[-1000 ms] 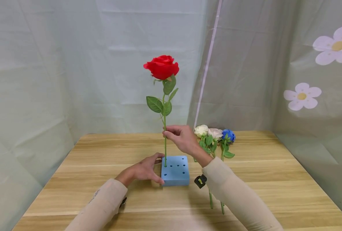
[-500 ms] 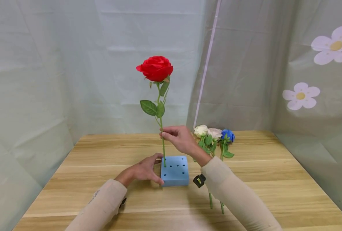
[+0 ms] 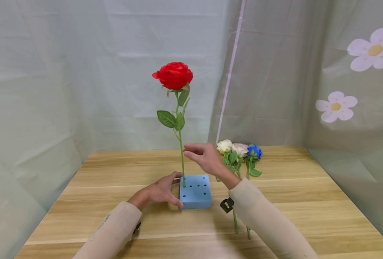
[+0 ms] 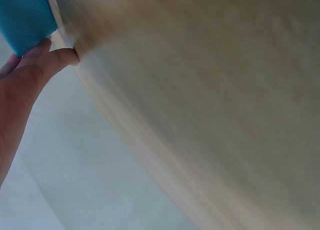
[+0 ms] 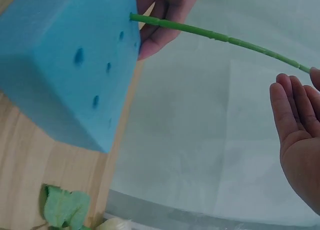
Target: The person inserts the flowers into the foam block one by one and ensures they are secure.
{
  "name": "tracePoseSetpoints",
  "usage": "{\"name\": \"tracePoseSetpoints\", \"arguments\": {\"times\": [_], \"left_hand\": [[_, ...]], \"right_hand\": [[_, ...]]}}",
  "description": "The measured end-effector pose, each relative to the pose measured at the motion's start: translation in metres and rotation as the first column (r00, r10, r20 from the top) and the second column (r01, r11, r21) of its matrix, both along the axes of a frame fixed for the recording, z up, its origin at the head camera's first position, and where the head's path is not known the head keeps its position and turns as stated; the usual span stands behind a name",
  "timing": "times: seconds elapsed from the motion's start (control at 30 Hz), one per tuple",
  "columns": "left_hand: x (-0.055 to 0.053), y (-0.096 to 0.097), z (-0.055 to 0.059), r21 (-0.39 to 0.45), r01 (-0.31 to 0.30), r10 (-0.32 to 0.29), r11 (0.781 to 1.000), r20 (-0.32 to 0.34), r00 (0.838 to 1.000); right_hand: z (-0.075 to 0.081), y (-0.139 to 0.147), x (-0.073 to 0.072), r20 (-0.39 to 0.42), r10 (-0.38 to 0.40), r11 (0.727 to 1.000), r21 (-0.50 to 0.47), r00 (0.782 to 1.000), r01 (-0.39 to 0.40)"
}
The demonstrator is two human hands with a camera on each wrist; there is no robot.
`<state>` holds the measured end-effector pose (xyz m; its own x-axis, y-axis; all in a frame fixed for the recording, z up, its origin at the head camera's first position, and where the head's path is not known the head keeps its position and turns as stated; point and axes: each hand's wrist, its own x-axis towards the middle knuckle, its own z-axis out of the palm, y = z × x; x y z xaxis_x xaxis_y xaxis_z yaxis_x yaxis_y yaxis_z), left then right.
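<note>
A red artificial rose (image 3: 173, 76) stands nearly upright, leaning slightly left. Its green stem (image 3: 181, 158) is stuck into a hole on the left side of a blue foam block (image 3: 196, 198) that lies on the table. My left hand (image 3: 160, 189) holds the block's left side, thumb at the near corner and fingers by the far one. Just right of the stem is my right hand (image 3: 206, 158), its thumb and fingers parted and holding nothing. In the right wrist view, the right hand's straightened fingers (image 5: 284, 107) lie beside the green stem (image 5: 215, 35).
To the right on the wooden table (image 3: 291, 208) lie a white rose (image 3: 224, 146), a pale pink rose (image 3: 240, 149) and a blue rose (image 3: 255, 151), their stems partly under my right forearm. Several other holes dot the block's top. Grey curtains (image 3: 139, 90) hang behind and at the sides.
The rose tilted a little left, then stayed upright in the block. My right hand has released the stem and moved slightly right and down. The left hand has stayed at the block.
</note>
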<state>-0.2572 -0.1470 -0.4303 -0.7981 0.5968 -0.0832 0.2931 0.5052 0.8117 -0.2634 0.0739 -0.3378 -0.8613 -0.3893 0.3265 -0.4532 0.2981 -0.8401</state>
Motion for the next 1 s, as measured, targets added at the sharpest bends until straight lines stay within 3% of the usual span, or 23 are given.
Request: {"name": "tracePoseSetpoints", "arguments": {"times": [0.53, 1.0], "left_hand": [[0.002, -0.003, 0.002, 0.009, 0.010, -0.009, 1.000, -0.024, 1.000], [0.003, -0.001, 0.001, 0.006, 0.015, -0.015, 1.000, -0.012, 1.000]], "right_hand": [[-0.019, 0.031, 0.002, 0.028, -0.004, 0.999, -0.038, 1.000, 0.005], [-0.039, 0.065, 0.004, 0.133, -0.029, 0.998, -0.056, 0.991, 0.037]]}}
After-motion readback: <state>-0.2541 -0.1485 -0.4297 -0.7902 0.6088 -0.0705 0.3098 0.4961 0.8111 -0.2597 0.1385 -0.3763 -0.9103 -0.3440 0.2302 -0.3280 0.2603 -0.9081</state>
